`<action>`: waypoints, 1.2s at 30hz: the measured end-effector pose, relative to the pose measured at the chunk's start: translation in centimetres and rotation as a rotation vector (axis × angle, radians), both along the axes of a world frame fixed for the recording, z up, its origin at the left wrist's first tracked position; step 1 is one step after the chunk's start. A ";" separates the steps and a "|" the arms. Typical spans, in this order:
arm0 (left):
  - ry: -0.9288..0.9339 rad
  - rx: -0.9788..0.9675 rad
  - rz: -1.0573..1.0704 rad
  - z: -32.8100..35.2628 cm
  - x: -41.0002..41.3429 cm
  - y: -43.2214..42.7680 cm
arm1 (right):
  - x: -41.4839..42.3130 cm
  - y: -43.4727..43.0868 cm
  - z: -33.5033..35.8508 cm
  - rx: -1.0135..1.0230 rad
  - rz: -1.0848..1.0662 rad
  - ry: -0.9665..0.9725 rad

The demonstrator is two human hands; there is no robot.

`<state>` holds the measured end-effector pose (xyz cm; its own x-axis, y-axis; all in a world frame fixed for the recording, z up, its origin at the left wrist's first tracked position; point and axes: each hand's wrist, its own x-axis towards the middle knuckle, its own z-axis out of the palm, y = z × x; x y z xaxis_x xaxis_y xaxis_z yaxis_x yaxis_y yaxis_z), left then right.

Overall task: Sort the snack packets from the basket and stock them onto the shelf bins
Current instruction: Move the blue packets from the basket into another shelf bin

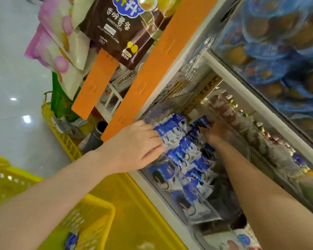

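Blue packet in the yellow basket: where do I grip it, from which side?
Probably come straight down through the open top of the yellow basket with the left hand, the nearer one, and pinch the blue packet by its upper edge: it lies low beside the perforated wall, so sideways access is blocked.

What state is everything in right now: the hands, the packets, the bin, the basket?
Left hand: fingers fairly straight, touching the front blue packets.
Right hand: deeper in the clear bin, among the packets; blurred, grip unclear.
Blue packets: upright in rows, filling the clear bin.
Yellow basket: one loose packet visible inside.
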<state>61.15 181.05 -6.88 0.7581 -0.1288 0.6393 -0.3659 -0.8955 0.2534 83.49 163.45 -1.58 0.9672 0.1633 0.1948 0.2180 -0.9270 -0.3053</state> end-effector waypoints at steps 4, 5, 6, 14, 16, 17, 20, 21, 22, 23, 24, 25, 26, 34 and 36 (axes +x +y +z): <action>-0.012 -0.034 -0.034 -0.9 0.4 0.3 | 0.6 -1.0 0.0 -0.060 0.033 -0.017; -0.015 -0.035 -0.041 -1.0 0.5 0.3 | 0.7 -1.3 0.0 -0.054 0.072 0.016; -0.019 -0.034 -0.046 -1.0 0.6 0.3 | 0.8 -1.5 0.2 -0.061 0.104 0.046; -0.048 -0.043 -0.047 -1.3 0.6 0.2 | -0.3 1.6 0.9 -0.203 0.284 -0.252; -0.043 -0.053 -0.047 -1.3 0.5 0.1 | -1.0 3.3 0.7 -0.148 0.353 -0.093; -0.043 -0.060 -0.046 -1.3 0.5 0.1 | -1.2 3.7 0.4 -0.158 0.367 0.025; -0.040 -0.079 -0.046 -1.2 0.4 0.1 | -1.4 4.1 -0.5 -0.226 0.343 0.197; -0.040 -0.085 -0.046 -1.2 0.4 0.1 | -1.2 4.2 -0.3 -0.206 0.336 0.188; -0.044 -0.087 -0.044 -1.2 0.4 0.1 | -1.0 4.2 0.1 -0.180 0.340 0.171; -0.053 -0.083 -0.041 -1.3 0.4 0.1 | -0.8 4.2 0.7 -0.168 0.366 0.145; -0.061 -0.077 -0.038 -1.3 0.5 0.1 | -0.6 4.2 1.4 -0.179 0.401 0.116; -0.067 -0.074 -0.034 -1.4 0.5 0.0 | -0.4 4.1 2.1 -0.210 0.433 0.082; -0.071 -0.072 -0.030 -1.4 0.6 0.0 | -0.2 4.0 2.5 -0.232 0.443 0.058; -0.047 -0.079 -0.038 -1.8 0.8 0.0 | 0.7 4.0 0.6 -0.055 0.412 -0.043; -0.057 -0.073 -0.036 -1.7 0.8 0.0 | 0.9 4.3 0.0 -0.091 0.468 0.013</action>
<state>62.00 181.04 -8.61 0.7157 -0.1071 0.6902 -0.4134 -0.8615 0.2949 84.35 167.80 -1.55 0.7881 0.5976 0.1479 0.6150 -0.7533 -0.2330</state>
